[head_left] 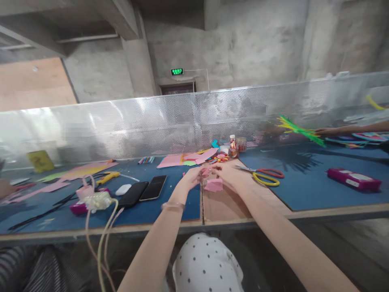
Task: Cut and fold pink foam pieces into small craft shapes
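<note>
Both my hands are together over the wooden strip in the middle of the table. My left hand (195,177) has its fingers closed on a small piece of pink paper (206,172). Facing it, my right hand (224,173) bends its fingers onto the same small piece; its fingertips are partly hidden. Just below them shows a larger pink paper scrap (214,185). To the right of my right hand lie scissors (266,176) with one red and one yellow handle loop, blades pointing toward the hand.
Pink paper sheets (170,161), a small brown bottle (233,147) and a jar (241,144) stand behind my hands. Left lie two phones (153,187), a white case (123,189) and cables. A purple pack (354,179) lies right. Another person's hand (323,132) holds green and yellow strips.
</note>
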A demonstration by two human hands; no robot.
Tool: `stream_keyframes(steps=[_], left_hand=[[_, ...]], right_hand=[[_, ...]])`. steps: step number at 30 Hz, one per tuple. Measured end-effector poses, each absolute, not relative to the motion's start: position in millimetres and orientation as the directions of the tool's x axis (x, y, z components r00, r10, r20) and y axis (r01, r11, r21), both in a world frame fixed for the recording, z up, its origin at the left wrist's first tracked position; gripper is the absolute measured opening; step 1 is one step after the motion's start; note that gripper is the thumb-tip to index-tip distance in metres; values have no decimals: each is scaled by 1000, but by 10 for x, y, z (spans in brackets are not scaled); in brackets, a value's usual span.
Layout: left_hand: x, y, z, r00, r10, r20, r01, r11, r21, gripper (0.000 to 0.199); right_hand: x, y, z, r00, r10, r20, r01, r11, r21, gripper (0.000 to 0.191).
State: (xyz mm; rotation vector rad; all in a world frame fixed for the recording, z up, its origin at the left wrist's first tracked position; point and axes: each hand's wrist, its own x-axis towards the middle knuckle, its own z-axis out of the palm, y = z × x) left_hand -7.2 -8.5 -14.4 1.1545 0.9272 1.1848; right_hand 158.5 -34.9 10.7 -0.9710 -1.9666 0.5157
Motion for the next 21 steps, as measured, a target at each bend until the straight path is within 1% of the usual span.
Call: stream_keyframes(steps=[2, 5, 7, 9, 11, 15, 21], left_hand=[[-71, -98, -139, 136, 989, 61, -104, -47, 993, 32], [-57, -121, -127, 143, 975, 168, 24, -173, 985, 40], [-41, -124, -124, 144, 954, 263, 79, -276, 958, 39], [-25, -108, -127, 121, 926, 359, 122, -373, 920, 34], [-15, -78, -134, 95, 901, 424, 150, -434, 888, 26], [-8, -29, -149, 86, 883, 461, 155, -469, 870, 21], [3, -77, -115, 97, 877, 471, 128, -480, 868, 22]], right_hand=[[1585, -267, 49, -314, 803, 507, 437, 596, -674, 23], [1586, -191, -2, -288, 816, 501, 429, 577, -695, 25], [1592, -210, 9, -284, 816, 503, 424, 578, -697, 25], [1598, -283, 53, -281, 813, 511, 428, 582, -691, 24], [1599, -375, 109, -267, 823, 501, 458, 566, -686, 24], [1590, -437, 144, -246, 835, 492, 482, 546, -685, 23], [1597, -199, -12, -278, 830, 484, 408, 558, -722, 25]])
